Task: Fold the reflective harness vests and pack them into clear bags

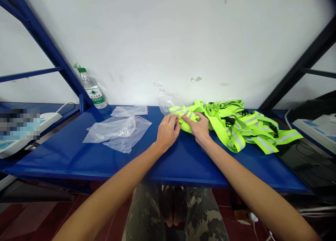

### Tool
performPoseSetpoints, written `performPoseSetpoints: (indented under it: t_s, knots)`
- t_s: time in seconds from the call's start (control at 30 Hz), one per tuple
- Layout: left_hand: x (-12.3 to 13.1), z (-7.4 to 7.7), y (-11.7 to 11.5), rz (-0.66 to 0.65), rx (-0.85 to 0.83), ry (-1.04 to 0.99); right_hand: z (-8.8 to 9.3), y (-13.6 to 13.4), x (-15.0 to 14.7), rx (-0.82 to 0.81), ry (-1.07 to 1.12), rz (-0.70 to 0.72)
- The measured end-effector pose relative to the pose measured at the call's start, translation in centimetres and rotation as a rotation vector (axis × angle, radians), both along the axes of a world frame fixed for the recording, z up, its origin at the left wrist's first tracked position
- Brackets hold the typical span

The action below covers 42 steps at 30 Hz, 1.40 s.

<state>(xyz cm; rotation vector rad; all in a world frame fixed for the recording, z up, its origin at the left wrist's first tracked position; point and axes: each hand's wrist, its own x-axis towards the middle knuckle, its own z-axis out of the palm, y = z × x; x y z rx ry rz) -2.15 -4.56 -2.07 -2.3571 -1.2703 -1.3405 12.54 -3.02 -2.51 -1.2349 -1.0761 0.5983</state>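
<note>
My left hand (168,129) is closed, its thumb and fingers pinching the edge of a clear zip bag by its thin reddish zip line (183,116). My right hand (198,127) is wrapped round a folded neon-yellow reflective strap (187,126), its thumb pressing near that zip line. How far the strap lies inside the bag, I cannot tell. Behind the hands, crumpled clear plastic (168,101) stands up against the wall. A tangled heap of the same neon straps (243,123), with grey reflective stripes and black buckles, spreads just right of my right hand.
Several clear zip bags (118,129) lie flat on the blue table (126,169) at the left. A water bottle (95,92) with a green cap stands at the back left. Metal posts rise on both sides, with white power strips (49,120) beyond.
</note>
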Motion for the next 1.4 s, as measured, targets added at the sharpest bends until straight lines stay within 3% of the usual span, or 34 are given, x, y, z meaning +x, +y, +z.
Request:
performPoseSetpoints:
  t_s: [0.13, 0.27, 0.53, 0.7, 0.83, 1.13, 1.4]
  knots:
    - [0.1, 0.1, -0.2, -0.021, 0.077, 0.079, 0.1, -0.6, -0.4, 0.074, -0.144, 0.000]
    - [0.1, 0.3, -0.4, -0.046, 0.084, 0.151, 0.0, -0.7, -0.7, 0.064, -0.146, -0.001]
    - [0.2, 0.6, -0.2, 0.009, 0.027, 0.106, 0.8, -0.7, -0.2, -0.130, 0.413, 0.142]
    - [-0.4, 0.8, 0.0, -0.086, 0.029, 0.071, 1.7, -0.6, 0.5, -0.185, 0.634, 0.216]
    - [-0.6, 0.8, 0.1, -0.176, 0.051, 0.056, 1.9, -0.5, 0.7, -0.195, 0.628, 0.245]
    - [-0.3, 0.1, 0.4, -0.125, 0.119, 0.070, 1.4, -0.5, 0.4, -0.202, 0.594, 0.185]
    - [0.1, -0.2, 0.2, -0.181, 0.150, 0.075, 1.5, -0.5, 0.1, -0.204, 0.591, 0.165]
